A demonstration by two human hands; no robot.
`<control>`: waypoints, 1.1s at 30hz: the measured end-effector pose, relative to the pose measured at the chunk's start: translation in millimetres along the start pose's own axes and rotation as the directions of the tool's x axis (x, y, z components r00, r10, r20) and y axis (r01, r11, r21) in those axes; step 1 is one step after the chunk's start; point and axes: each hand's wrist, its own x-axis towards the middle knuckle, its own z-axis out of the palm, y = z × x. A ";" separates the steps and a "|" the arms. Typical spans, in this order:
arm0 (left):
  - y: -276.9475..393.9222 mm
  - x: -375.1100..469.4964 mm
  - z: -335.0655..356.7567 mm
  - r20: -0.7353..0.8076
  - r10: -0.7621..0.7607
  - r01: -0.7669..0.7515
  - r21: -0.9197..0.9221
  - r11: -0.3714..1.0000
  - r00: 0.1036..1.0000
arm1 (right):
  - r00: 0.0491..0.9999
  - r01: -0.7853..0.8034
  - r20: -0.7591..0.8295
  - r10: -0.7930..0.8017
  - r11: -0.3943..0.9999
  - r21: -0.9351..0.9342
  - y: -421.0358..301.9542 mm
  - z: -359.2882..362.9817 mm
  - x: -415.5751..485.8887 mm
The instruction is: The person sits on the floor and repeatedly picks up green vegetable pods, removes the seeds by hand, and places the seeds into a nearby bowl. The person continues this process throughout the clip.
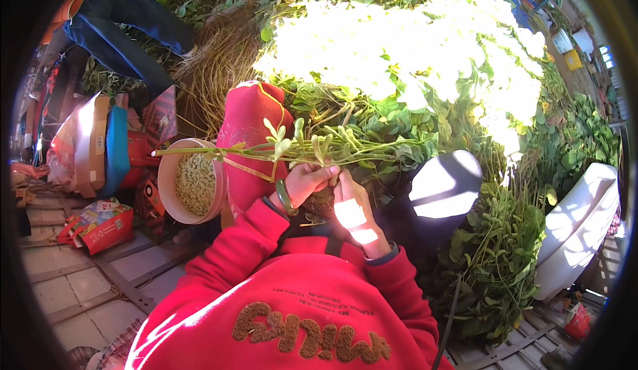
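A cut soybean stalk (pixel 244 151) with several green pods (pixel 321 146) lies across in front of me, over the red-covered left knee (pixel 254 116). Just below the stalk, my left hand (pixel 304 183), with a green bangle at the wrist, pinches thumb against finger. Against its fingertips are the bent fingers of my right hand (pixel 353 203), partly washed out by sunlight. Between both sets of fingertips is what looks like a bean pod, mostly hidden. Left of the knee, a pale plastic bucket (pixel 168 190) contains many shelled beans (pixel 195 183).
Bean plants (pixel 398 126) are heaped ahead and to the right, partly overexposed. A white container (pixel 578 230) stands far right. Bare stems (pixel 224 51) lie near another person's jeans-clad legs (pixel 119 36). At left are a blue container (pixel 115 146), a cardboard box (pixel 94 146) and a red packet (pixel 102 225).
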 end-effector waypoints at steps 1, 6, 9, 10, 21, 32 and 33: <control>3.6 -0.3 -1.1 0.018 -0.021 0.021 0.008 1.000 1.000 | 1.000 -0.016 0.024 0.016 0.999 0.037 -6.0 -4.4 0.0; 26.2 5.4 11.9 0.086 -0.013 0.000 0.156 0.988 0.996 | 0.995 0.054 -0.085 -0.055 0.998 -0.018 -3.2 -12.1 7.4; 42.7 10.7 25.5 0.087 0.045 -0.047 0.022 0.999 0.995 | 0.987 -0.014 -0.154 0.035 0.990 0.137 -11.3 -24.8 19.3; 46.9 12.7 26.1 0.085 0.027 -0.028 0.008 1.000 0.996 | 0.984 -0.017 -0.176 0.040 0.991 0.131 -15.8 -30.2 23.4; 5.8 25.8 2.7 0.025 -0.120 0.122 -0.296 0.947 0.992 | 0.999 0.004 -0.037 -0.014 0.965 -0.263 -26.2 -25.0 25.1; -1.7 12.0 -14.6 0.182 0.236 -0.296 0.679 0.672 0.954 | 0.982 0.100 -0.115 -0.151 0.926 -0.364 -55.1 -11.4 48.5; -2.2 12.1 -15.1 0.177 0.224 -0.283 0.686 0.670 0.959 | 0.982 0.097 -0.118 -0.146 0.931 -0.351 -51.9 -9.4 48.9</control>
